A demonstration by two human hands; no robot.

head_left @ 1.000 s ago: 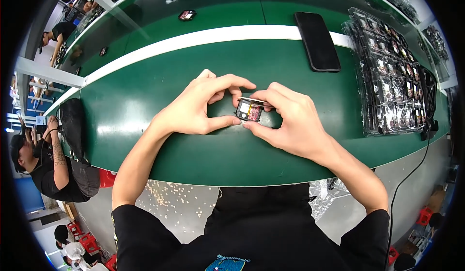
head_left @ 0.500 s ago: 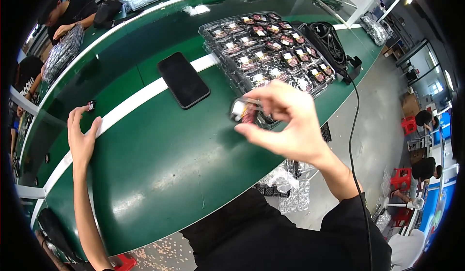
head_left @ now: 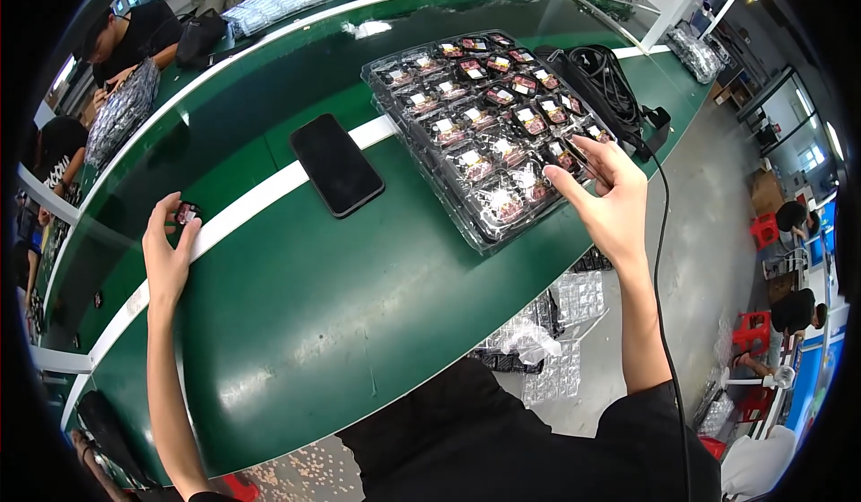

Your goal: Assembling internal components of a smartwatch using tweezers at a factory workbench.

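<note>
Looking down from the head camera, a person in a dark top stands at a long green conveyor belt (head_left: 305,305) that has a white stripe (head_left: 260,202) running along it. Both arms are stretched out and spread far apart. The left hand (head_left: 168,251) reaches out to the far left, its fingertips pinching a small dark component (head_left: 186,212) with a reddish face, held right at the white stripe; whether the piece already rests on the belt or sits just above it is hard to tell from this angle. The right hand (head_left: 610,199) is out to the right with its fingers open and spread, empty as far as can be seen, the fingertips over the near right corner of a clear plastic tray (head_left: 489,238). That tray is divided into many small pockets, most of them holding similar dark components with red and white faces. A black phone (head_left: 336,163) lies face down on the belt between the two hands, across the white stripe and just left of the tray. Beyond the tray sits a coiled black cable (head_left: 610,81). Empty clear trays (head_left: 547,341) are piled below the belt edge near the person's body. At the far left, other people (head_left: 126,40) work along the same belt.
</note>
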